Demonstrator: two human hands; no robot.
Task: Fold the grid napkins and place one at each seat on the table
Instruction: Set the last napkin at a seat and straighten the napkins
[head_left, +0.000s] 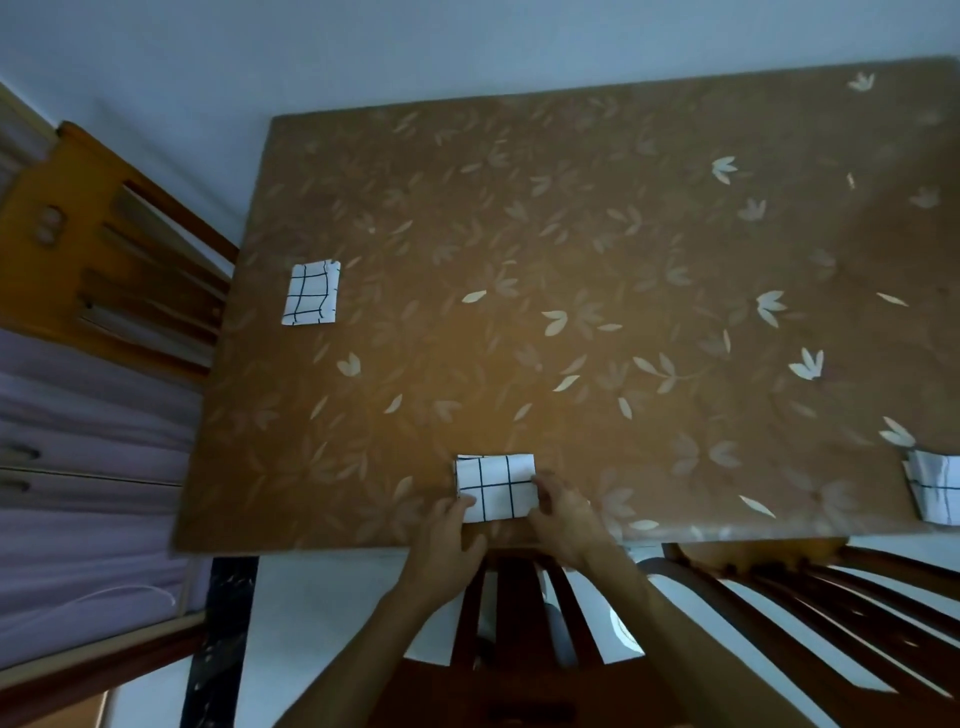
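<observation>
Cloth with a black grid on white, folded into a small flat rectangle, lies near the front edge of the worktop (571, 260): this near napkin (496, 486) sits flat on a smooth, slightly glossy brown cover printed with pale leaf and petal shapes. The left hand (447, 540) rests at the napkin's lower left corner, its fingertips on the cloth; the right hand (563, 512) rests at the right edge, fingers curled over that border. Each grip is narrow, pressing or pinching the fabric's edge rather than lifting it; whether the fingers actually close around the cloth cannot be told.

A second folded napkin (310, 294), same grid pattern, lies flat near the left edge, its top corner a little ruffled, just in front of a slatted wooden chair (119, 249) of orange-brown tone. A third napkin (935, 491) lies at the right front corner, cut off by the frame, its folds looser. Below the front edge stand two dark wooden chairs, one (514, 613) under the hands and another (831, 613) to the right, both with curved vertical slats.
</observation>
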